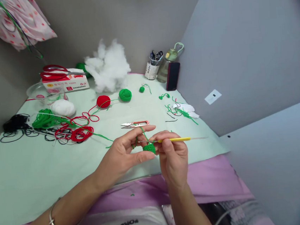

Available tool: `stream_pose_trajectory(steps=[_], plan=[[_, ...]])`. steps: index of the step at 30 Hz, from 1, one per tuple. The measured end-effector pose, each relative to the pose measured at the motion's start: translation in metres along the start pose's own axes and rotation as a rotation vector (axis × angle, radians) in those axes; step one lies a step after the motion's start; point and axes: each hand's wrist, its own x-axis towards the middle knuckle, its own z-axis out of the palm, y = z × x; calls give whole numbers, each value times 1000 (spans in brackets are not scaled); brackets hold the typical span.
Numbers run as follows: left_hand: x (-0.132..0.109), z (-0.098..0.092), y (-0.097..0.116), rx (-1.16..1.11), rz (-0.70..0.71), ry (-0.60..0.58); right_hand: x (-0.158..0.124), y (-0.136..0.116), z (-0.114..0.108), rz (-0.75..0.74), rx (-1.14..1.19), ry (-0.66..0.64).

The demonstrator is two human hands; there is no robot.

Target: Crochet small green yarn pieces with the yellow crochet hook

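My right hand (174, 156) pinches a crochet hook (177, 139) by its yellow handle, the metal tip pointing left. Just below that tip is a small cup-shaped piece of green crochet (149, 148). My left hand (125, 148) is curved around the far side of the piece, thumb below it and forefinger stretched out above. Green yarn runs from the raised left forefinger down to the hook, and more of it is wound about the other fingers. The fingertips of both hands come close together at the crochet piece. Thread snips (135, 124) with orange handles lie just beyond my hands.
Behind are a red yarn ball (103, 101), a green yarn ball (125, 95) and white stuffing (108, 67). Tangled yarn (47, 119) spreads at left, near red scissors (56, 72) on a box. A phone (173, 76), bottle (164, 68) and pen cup (151, 69) stand back right; yarn scraps (183, 112) lie nearer.
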Motion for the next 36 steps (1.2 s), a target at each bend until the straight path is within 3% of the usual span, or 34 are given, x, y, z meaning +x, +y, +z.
stream_pose_trajectory(steps=[5,16,30,36], plan=[[-5,-6,-2,-58,42,9,2,-2,3,34,61,-17],[-7,-12,3,151,84,58,4,-6,-1,43,10,-56],[-7,-12,2,146,10,84,2,-7,-5,27,-83,-84],[-9,-7,6,275,65,165,-2,-15,-5,-144,-325,-139]])
